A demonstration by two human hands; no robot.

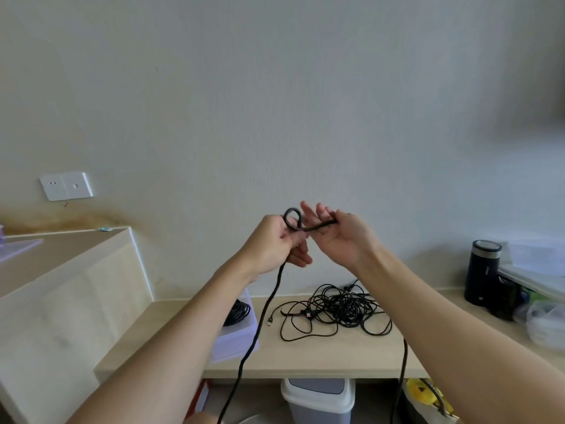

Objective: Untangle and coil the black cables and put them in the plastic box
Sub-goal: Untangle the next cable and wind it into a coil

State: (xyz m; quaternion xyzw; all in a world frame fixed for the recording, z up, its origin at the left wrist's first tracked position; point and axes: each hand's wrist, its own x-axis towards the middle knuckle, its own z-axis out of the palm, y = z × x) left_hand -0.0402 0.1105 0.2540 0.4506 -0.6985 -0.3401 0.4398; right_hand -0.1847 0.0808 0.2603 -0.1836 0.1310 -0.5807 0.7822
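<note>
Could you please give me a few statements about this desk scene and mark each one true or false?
1. The left hand and the right hand hold one thick black cable. True.
2. The pile of thin cables on the desk is neatly coiled. False: it is tangled.
3. The plastic box holds nothing. False: a coiled cable lies in it.
4. A bin stands under the desk. True.

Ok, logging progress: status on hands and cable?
Left hand grips thick black cable at a loop; right hand pinches it too. Tangled pile on desk. One coil in plastic box.
</note>
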